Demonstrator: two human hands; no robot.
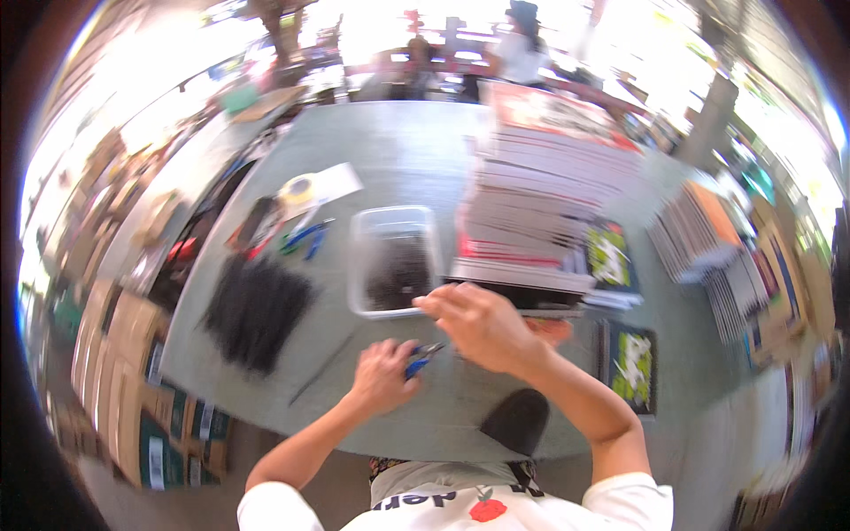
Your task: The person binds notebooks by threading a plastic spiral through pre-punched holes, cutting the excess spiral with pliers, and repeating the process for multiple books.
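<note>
My left hand [381,376] is closed around a pair of blue-handled pliers [425,357], whose jaws point right. My right hand [482,323] hangs over the near right corner of a clear plastic tub [357,270], its fingers pressed together; anything in them is too small to make out. Many small dark pieces [398,274] lie in the tub, blurred. Left of it spreads a bundle of thin black strips [261,314]. One single dark strip [320,372] lies on the table by my left hand. A dark rounded piece [518,423] rests below my right forearm.
A tall stack of printed books [540,203] rises beyond my right hand. Spiral notebooks [630,358] lie to its right, and further stacks [695,232] stand past them. Another blue-handled tool [305,237] and a tape roll [297,188] lie back left. Cardboard boxes [124,398] flank the table.
</note>
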